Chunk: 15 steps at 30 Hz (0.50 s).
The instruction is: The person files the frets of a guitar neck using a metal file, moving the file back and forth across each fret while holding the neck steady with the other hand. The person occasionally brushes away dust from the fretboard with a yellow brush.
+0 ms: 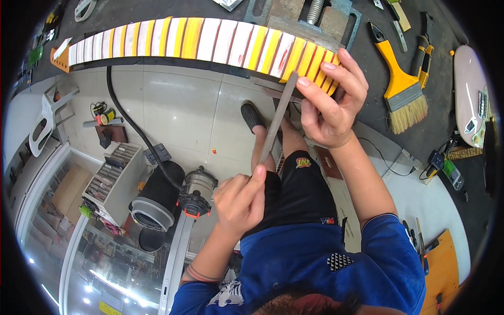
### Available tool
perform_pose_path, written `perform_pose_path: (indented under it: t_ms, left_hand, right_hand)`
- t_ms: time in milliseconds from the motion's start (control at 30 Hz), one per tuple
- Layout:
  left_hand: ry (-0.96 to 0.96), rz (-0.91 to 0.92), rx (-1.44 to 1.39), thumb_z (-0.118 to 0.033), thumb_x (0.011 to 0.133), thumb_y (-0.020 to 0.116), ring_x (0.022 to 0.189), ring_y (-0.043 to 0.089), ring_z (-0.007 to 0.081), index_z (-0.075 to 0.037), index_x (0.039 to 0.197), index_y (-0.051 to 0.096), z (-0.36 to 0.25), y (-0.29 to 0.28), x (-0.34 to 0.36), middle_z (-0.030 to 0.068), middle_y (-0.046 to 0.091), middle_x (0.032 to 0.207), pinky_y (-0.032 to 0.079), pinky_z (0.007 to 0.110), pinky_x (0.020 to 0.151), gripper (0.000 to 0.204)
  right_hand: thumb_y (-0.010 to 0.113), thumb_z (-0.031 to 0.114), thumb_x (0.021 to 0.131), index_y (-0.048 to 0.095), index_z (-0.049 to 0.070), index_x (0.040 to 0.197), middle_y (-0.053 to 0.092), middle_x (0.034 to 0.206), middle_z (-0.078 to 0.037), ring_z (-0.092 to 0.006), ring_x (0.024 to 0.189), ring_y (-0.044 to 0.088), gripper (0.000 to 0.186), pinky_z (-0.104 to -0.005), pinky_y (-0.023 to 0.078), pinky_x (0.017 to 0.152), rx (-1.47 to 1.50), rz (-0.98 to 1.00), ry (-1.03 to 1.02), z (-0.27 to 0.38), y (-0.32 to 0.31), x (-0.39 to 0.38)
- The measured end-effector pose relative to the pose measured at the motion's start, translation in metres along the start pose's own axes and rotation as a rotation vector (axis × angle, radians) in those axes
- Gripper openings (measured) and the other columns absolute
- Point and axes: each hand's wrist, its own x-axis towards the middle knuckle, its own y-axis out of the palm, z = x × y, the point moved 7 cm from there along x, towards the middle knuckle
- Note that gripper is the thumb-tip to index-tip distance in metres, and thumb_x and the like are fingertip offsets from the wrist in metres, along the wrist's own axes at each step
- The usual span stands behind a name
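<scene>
Along the bench edge at the top, a long striped strip (210, 39) of white, yellow and red bands curves from the left toward the vise (310, 18) that stands behind its right part. Below it, on the pale tiled floor at the left, a white shelf unit (113, 178) holds rows of flat packets, and beside that stands a black cylindrical canister (157, 202) with an orange-trimmed motor head (195, 197) — a black hose (131, 123) runs up from it to the bench.

Your left hand (239, 202) is closed around the lower end of a slim grey file (275, 121), thumb laid along its shaft. The file slants up and to the right, its tip touching the underside of the strip's right end. Your right hand (331, 102) clamps that same end of the strip, fingers over the top of the yellow bands, thumb beneath — just beside the file's tip.

Farther right on the dark bench lies a yellow-handled paintbrush (399, 86) with pale bristles, and next to it yellow-gripped pliers (424, 52). At the lower right sits an orange board (443, 273).
</scene>
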Motion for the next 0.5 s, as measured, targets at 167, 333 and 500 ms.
perform_pose_path:
  t_ms: [167,333,500]
  left_hand:
    - [-0.018,-0.063,-0.044,0.007,0.085,0.075,0.054,0.057,0.0244,-0.006,0.138,0.075,-0.007,0.020,0.092,0.0090,0.058,0.073,0.048,0.037,0.053,0.055]
    - [-0.044,-0.001,-0.137,0.014,0.091,0.068,0.057,0.055,0.0182,0.002,0.137,0.073,-0.003,0.021,0.066,0.0101,0.061,0.072,0.046,0.031,0.056,0.048]
    - [-0.083,0.029,-0.045,0.009,0.084,0.077,0.051,0.055,0.0191,-0.006,0.138,0.076,-0.003,-0.004,0.015,0.0069,0.057,0.065,0.046,0.032,0.052,0.055]
  right_hand:
    - [0.073,0.002,0.071,0.081,0.025,0.124,0.059,0.136,-0.009,-0.0410,0.140,0.052,0.058,-0.0475,0.047,0.117,0.016,-0.018,-0.010,0.003,0.005,0.000]
    - [0.073,0.002,0.072,0.081,0.025,0.123,0.059,0.137,-0.010,-0.0410,0.140,0.052,0.056,-0.0481,0.046,0.118,0.002,-0.006,0.011,-0.001,-0.003,-0.002]
    - [0.073,0.008,0.073,0.081,0.027,0.123,0.059,0.136,-0.009,-0.0412,0.140,0.053,0.054,-0.0491,0.047,0.118,0.005,0.013,0.004,0.002,0.001,0.000]
